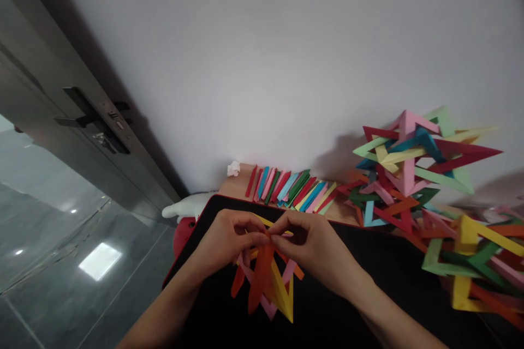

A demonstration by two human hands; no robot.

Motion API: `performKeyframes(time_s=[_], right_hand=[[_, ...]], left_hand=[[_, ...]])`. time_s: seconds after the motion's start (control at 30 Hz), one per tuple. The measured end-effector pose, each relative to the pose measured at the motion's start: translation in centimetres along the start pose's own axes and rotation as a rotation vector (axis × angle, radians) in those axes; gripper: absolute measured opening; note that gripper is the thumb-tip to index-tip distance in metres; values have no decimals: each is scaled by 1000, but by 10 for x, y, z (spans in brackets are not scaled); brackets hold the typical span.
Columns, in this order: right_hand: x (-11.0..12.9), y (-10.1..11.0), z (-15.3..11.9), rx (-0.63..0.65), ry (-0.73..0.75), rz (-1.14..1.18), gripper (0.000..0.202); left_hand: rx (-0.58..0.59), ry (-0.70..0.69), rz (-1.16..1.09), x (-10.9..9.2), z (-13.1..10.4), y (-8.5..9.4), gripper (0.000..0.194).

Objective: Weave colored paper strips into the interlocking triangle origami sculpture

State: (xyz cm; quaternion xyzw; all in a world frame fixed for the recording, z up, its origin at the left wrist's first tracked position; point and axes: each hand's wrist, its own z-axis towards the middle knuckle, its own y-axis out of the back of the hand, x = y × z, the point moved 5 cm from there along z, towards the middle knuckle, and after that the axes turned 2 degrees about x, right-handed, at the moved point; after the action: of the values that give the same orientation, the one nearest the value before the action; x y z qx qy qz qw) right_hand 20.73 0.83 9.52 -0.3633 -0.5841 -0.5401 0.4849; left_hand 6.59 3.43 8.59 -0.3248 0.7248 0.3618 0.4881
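Observation:
Over the black mat [216,294], both hands pinch at the top of a folded-paper star [280,289] made of orange, yellow and pink pieces. My left hand [227,242] is closed, its thumb and index finger gripping an orange paper strip near the middle. From the other side my right hand [315,240] pinches the same spot, its fingertips almost touching the left ones. Yellow and pink points of the star hang down below the fingers. The hands partly hide its upper side.
A row of folded paper strips [286,188] lies along the wooden table edge by the wall. Finished paper stars [409,152] are piled at the right. A crumpled white paper [233,169] sits at the back left. A grey door [82,92] stands at the left.

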Motion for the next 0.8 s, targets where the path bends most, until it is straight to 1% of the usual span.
performKeyframes(time_s=[0.27, 0.47, 0.53, 0.6, 0.73, 0.8], right_hand=[[-1, -3, 0, 13, -6, 18, 6], [-2, -5, -2, 73, 36, -35, 8], [-4, -7, -5, 89, 90, -57, 8], [-4, -9, -10, 70, 184, -125, 12], [-2, -13, -20, -83, 381, -334, 14], [-1, -15, -24, -125, 439, -366, 13]], left_hand=[[-62, 28, -70, 6, -6, -1, 11], [-62, 6, -20, 5, -9, 5, 11], [-56, 13, -10, 6, -9, 6, 11], [-53, 23, -13, 7, -9, 8, 11], [-51, -3, -22, 5, -9, 8, 9], [-56, -13, -18, 5, -8, 9, 10]])
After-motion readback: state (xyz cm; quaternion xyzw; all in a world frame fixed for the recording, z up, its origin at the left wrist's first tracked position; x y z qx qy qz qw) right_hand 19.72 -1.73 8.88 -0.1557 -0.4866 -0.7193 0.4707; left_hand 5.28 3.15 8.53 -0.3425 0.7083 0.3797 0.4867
